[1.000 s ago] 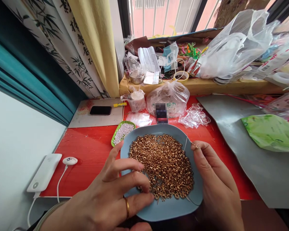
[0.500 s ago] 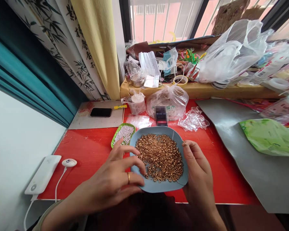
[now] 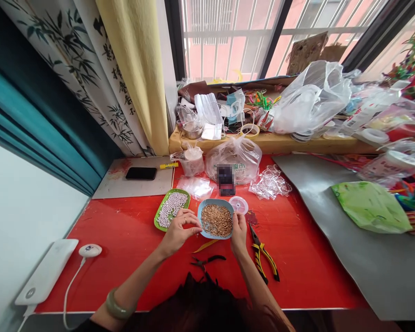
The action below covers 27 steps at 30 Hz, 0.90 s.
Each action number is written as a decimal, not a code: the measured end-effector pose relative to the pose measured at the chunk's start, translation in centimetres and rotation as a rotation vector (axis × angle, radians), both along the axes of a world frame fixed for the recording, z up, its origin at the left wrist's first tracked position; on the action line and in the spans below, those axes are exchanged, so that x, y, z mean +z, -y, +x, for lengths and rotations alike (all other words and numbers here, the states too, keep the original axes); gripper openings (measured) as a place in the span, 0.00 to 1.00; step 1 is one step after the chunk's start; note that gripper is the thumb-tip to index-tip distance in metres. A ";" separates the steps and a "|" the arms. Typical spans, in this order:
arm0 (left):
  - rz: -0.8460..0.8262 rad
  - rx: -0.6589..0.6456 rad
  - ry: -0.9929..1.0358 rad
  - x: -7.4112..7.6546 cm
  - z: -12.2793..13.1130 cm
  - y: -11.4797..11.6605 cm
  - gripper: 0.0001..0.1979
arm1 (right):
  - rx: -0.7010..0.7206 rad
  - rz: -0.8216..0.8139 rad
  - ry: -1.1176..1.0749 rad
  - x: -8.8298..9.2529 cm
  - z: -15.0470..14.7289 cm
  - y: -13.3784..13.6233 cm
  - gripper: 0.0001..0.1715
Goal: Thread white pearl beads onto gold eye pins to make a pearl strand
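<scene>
Right hand [image 3: 240, 232] pinches a shallow, rounded blue tray [image 3: 216, 202] of shiny gold beads [image 3: 217, 220]. Left hand [image 3: 180, 229] curls beside it, grip unclear.

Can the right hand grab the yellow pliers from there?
Probably yes. The right hand is at the blue tray's edge, and the yellow pliers lie close beside it, with nothing seen between. It may need to let go of the tray first.

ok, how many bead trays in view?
2. Blue tray of gold-coloured beads, gripped by the right hand; green tray of pale beads, on the red table to its left. Windowsill clutter could hide more.
</scene>
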<state>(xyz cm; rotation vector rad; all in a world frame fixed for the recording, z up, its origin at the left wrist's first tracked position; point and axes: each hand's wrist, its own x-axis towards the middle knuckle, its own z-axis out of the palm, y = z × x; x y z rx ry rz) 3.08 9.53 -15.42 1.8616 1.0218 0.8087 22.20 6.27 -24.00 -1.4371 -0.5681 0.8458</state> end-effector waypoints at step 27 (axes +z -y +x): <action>-0.140 0.151 0.137 3.2 -0.6 2.5 0.07 | -0.025 0.012 -0.170 0.6 1.2 -0.3 0.15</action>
